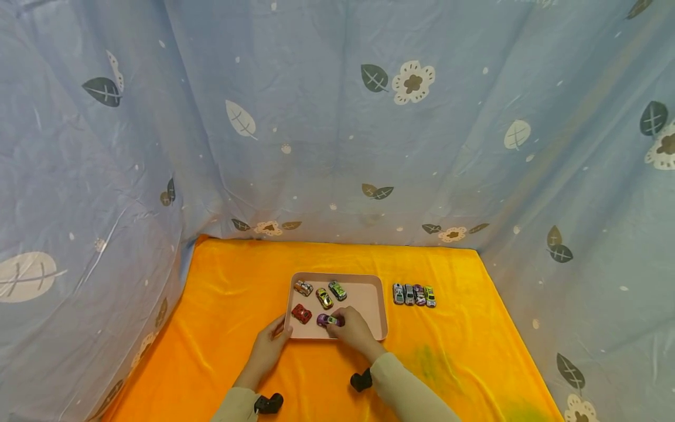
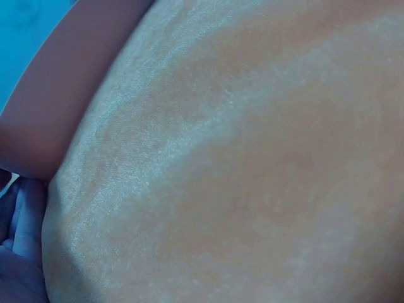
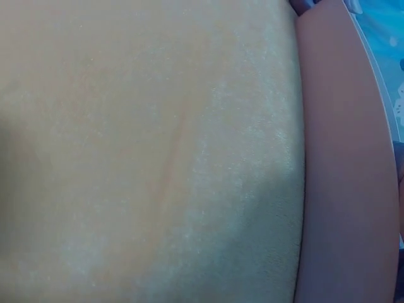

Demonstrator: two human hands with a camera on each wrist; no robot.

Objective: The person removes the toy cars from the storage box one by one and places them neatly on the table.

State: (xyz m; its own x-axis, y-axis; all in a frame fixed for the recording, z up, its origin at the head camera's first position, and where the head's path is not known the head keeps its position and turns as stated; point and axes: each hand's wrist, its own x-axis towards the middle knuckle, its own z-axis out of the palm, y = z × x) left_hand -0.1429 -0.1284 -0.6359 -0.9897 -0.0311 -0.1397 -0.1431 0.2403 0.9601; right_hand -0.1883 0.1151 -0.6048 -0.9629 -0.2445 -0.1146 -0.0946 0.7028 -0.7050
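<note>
A shallow pink tray (image 1: 370, 302) lies on the cloth in the head view. My left hand (image 1: 268, 349) holds it at the near left corner; in the left wrist view its fingers (image 2: 28, 224) lie against the tray wall (image 2: 69, 82). Inside the tray, my right hand (image 1: 354, 331) pinches a purple toy car (image 1: 323, 319) near the front edge. Around that car are a red toy car (image 1: 302, 313), a yellow one (image 1: 324, 298), a green one (image 1: 337, 290) and an orange-and-white one (image 1: 303, 287). The right wrist view shows the tray's outer wall (image 3: 344, 158), with the hand out of sight.
Right of the tray, several toy cars (image 1: 414, 295) stand side by side in a row on the orange cloth (image 1: 237, 275). Blue curtains (image 1: 316, 146) with leaf and flower prints enclose the back and both sides. Black wrist mounts (image 1: 270, 403) sit at the sleeves.
</note>
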